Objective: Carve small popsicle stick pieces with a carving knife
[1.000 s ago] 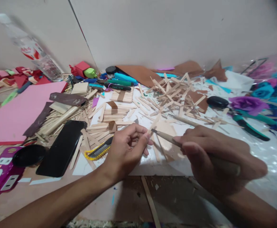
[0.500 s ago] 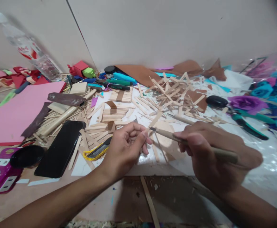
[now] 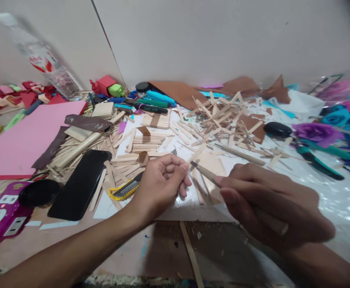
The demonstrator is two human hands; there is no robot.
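Note:
Between thumb and fingers my left hand pinches a wooden craft stick, which points up and away. My right hand is closed round the wooden handle of a carving tool. The tool's dark metal tip is at the stick, close to my left thumb; whether it touches the wood I cannot tell. A yellow utility knife lies beside my left wrist. Beyond my right hand rests a second wooden-handled tool.
A pile of craft sticks covers the far middle. At left are a black phone, a round black dish, a purple power strip and pink paper. Green-handled pliers and a purple paper flower lie right.
My right hand has tipped the carving tool to a steeper slant, its handle end now lower. The tip stays near the stick in my left hand. The whole view has shifted slightly.

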